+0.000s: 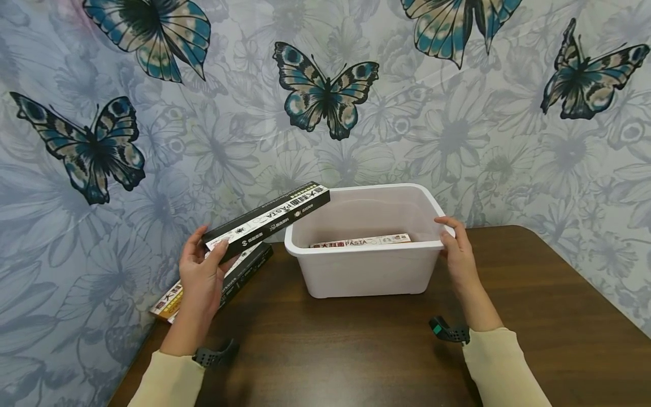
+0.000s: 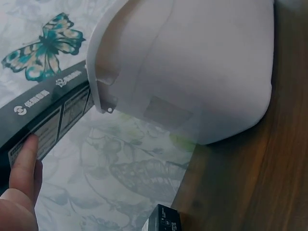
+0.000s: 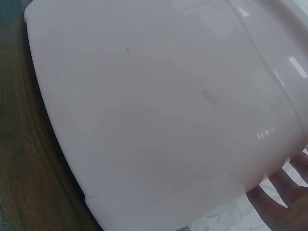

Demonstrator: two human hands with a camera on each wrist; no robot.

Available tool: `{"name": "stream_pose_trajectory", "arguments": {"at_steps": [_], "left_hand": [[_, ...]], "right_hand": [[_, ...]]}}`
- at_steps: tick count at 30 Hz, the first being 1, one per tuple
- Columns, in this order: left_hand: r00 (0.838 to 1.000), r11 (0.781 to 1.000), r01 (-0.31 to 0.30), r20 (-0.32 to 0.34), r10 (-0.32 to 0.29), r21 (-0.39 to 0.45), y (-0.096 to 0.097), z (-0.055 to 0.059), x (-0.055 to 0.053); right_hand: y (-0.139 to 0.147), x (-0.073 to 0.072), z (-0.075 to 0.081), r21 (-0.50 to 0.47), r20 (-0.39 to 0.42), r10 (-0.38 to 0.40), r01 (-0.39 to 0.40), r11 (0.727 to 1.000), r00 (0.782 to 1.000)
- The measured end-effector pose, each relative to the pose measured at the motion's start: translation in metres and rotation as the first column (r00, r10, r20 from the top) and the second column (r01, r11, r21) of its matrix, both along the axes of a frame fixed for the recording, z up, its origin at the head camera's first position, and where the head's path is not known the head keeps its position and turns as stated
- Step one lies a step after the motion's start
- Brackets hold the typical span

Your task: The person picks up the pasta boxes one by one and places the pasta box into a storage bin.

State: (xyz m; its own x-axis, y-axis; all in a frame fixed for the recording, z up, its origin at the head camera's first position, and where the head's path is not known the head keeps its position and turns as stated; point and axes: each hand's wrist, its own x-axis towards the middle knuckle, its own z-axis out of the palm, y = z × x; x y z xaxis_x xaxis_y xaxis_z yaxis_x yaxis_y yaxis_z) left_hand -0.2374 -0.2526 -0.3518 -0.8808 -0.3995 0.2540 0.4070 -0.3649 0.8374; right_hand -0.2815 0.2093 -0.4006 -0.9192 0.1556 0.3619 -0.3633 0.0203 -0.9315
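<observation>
My left hand [image 1: 200, 274] grips the near end of a long black pasta box [image 1: 269, 217], tilted so its far end reaches up to the left rim of a white plastic bin [image 1: 366, 271]. Beneath that hand, a second dark pasta box [image 1: 246, 274] lies on the table, partly hidden by the hand and wrist. At the bin's right side, my right hand [image 1: 458, 249] holds the rim, thumb and fingers about it. Inside the bin a pasta box with a white face [image 1: 361, 241] shows above the front wall; its lower part is hidden.
The bin stands on a brown wooden table [image 1: 330, 350] near its back edge. Right behind it hangs a grey floral cloth with butterflies [image 1: 328, 99]. A dark band is on my left wrist [image 1: 216, 354], another on my right [image 1: 448, 330].
</observation>
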Motion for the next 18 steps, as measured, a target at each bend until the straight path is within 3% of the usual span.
{"name": "stream_pose_trajectory", "arguments": {"at_steps": [10,18], "left_hand": [[0.994,0.99,0.109,0.028,-0.107,-0.091,0.003,0.009,-0.018],[0.971,0.942,0.232,0.116,-0.209,-0.243,0.004,0.023,-0.034]], "right_hand": [[-0.003,-0.001,-0.002,-0.011,-0.016,0.008,-0.008,1.0,1.0],[-0.004,0.001,0.0,-0.04,-0.025,0.009,-0.01,0.999,1.0]]}}
